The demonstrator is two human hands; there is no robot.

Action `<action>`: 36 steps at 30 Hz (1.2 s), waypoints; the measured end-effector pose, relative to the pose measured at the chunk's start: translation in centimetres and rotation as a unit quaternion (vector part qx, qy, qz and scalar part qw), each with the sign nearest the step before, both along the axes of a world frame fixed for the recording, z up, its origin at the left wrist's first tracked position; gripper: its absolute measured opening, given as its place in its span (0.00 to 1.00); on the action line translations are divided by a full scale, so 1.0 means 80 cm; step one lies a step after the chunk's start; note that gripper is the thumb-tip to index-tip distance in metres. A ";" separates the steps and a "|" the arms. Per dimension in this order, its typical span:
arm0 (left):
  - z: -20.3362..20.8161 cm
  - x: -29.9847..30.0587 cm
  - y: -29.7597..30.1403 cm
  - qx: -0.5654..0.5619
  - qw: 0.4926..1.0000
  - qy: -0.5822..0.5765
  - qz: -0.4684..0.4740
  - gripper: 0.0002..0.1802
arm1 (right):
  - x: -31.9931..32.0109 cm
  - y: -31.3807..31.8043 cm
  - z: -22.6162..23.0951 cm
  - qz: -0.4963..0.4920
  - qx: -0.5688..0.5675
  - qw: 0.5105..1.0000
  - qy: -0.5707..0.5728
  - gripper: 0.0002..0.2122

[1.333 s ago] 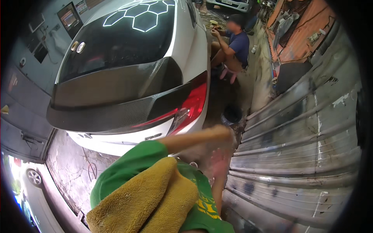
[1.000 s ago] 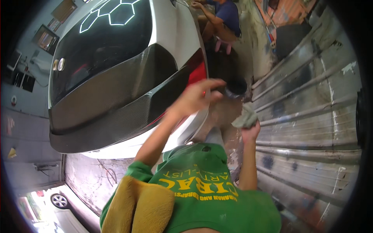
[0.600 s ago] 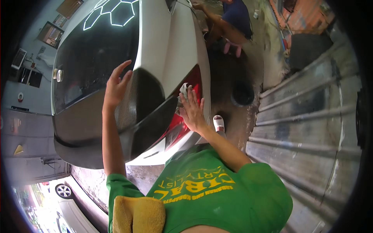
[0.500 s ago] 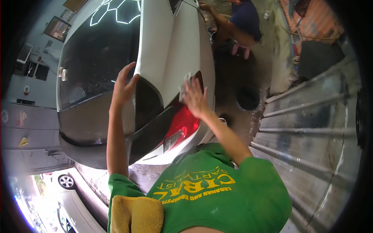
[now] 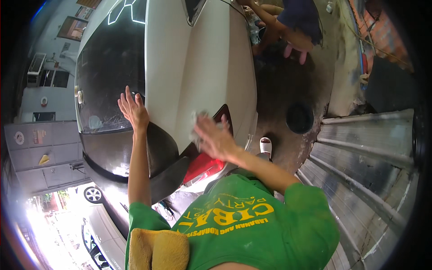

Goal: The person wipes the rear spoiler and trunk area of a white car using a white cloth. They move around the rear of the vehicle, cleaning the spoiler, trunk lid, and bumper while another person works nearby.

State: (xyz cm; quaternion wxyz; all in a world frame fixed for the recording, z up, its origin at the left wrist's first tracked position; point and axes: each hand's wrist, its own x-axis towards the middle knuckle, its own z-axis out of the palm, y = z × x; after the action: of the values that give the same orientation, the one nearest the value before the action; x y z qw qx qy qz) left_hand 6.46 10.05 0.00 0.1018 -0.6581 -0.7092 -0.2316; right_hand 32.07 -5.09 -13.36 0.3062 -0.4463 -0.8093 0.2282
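Cloth [image 5: 196, 120], pale grey and bunched, lies beneath the right hand [image 5: 217, 138] and shows past its left side. Blur softens this grip: the fingers stretch over the fabric, and whether they pinch it or merely press it cannot be told. The bundle has no clear long axis. It sits just left of the red tail light [image 5: 204, 166], by the white rear quarter panel [image 5: 202, 67].

That lamp runs slantwise, from a dark pointed tip above the knuckles down and leftward to the red part below the wrist, so the hand crosses its middle. Of the two, the right hand is clearly the nearer to both cloth and lamp. The left hand [image 5: 134, 110] is well apart to the left, holding nothing, its fingers loosely spread and aimed up along the dark rear window [image 5: 110, 76]; contact with the glass is unclear. Below both hands curves the dark spoiler [image 5: 168, 180].

Farther out, a yellow towel [image 5: 158, 249] rests on the left shoulder of the green shirt [image 5: 252, 220]. Right of the car stand a white slipper [image 5: 266, 147] on a foot, a dark bucket [image 5: 300, 118] and, beyond, a co-worker [image 5: 299, 18] on a pink stool [image 5: 288, 50]. Corrugated metal sheeting [image 5: 360, 162] fills the right side.
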 end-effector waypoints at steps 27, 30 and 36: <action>0.036 0.025 0.001 -0.091 0.996 -0.020 -0.008 0.33 | 0.120 0.630 -0.020 -0.273 -0.017 0.961 0.041 0.28; 0.039 0.028 0.000 -0.108 0.994 -0.022 0.009 0.34 | 0.135 0.724 -0.022 -0.277 -0.058 0.957 0.057 0.28; 0.033 0.028 0.000 -0.100 0.994 -0.026 0.027 0.34 | 0.166 0.771 -0.025 -0.336 -0.121 0.934 0.028 0.28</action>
State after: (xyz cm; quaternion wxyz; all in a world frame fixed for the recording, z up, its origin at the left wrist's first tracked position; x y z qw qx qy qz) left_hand 8.66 10.04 2.64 0.0237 -0.6395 -0.7485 -0.1738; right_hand 45.37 56.59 -15.38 0.3317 -0.7188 -0.5697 0.2208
